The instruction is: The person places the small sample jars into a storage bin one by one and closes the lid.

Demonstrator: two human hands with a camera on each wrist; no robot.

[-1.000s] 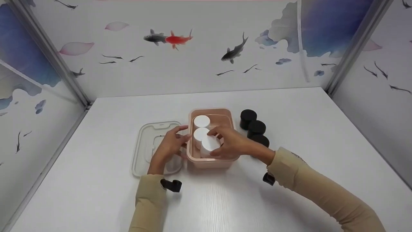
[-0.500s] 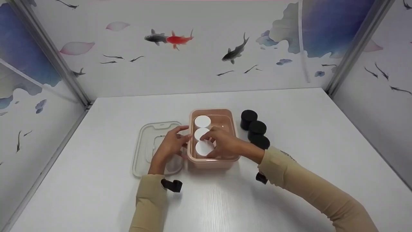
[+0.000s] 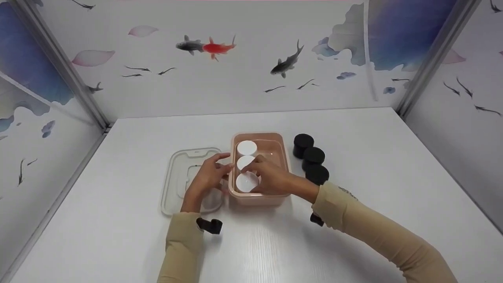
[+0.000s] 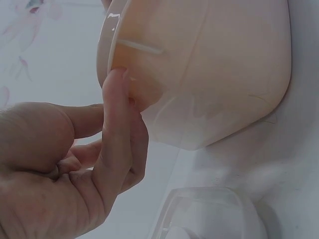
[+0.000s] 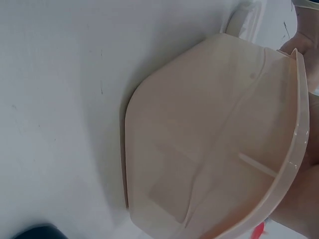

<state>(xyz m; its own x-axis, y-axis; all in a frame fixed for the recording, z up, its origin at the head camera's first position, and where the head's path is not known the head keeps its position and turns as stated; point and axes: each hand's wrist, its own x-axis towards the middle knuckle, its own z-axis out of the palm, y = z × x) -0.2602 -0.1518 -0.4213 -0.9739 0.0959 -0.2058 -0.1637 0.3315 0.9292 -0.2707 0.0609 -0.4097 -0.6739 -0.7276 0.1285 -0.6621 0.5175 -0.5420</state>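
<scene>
My left hand (image 3: 208, 175) grips the left rim of a pink plastic box (image 3: 261, 201). In the left wrist view, its fingertips (image 4: 117, 82) lie at the outside of the rim. Over the box's near right rim, my right hand (image 3: 271, 176) reaches in and holds the nearest white round jar (image 3: 246, 182) between thumb and fingers. Behind it, a middle white jar (image 3: 244, 162) is partly covered by the fingers, and a far white jar (image 3: 246, 147) stands in full view. The three jars line the box's left side. The right wrist view shows mostly the box's outer wall (image 5: 194, 124).
A translucent lid (image 3: 173, 184) lies flat left of the box, partly under my left hand. Three black round jars (image 3: 303, 144) stand in a slanting row to the right, close to my right forearm. Patterned panels (image 3: 251, 86) enclose the white table (image 3: 251, 243).
My right hand has moved left and brought the nearest white jar from a raised spot down into line with the other two. The left hand stays at the rim.
</scene>
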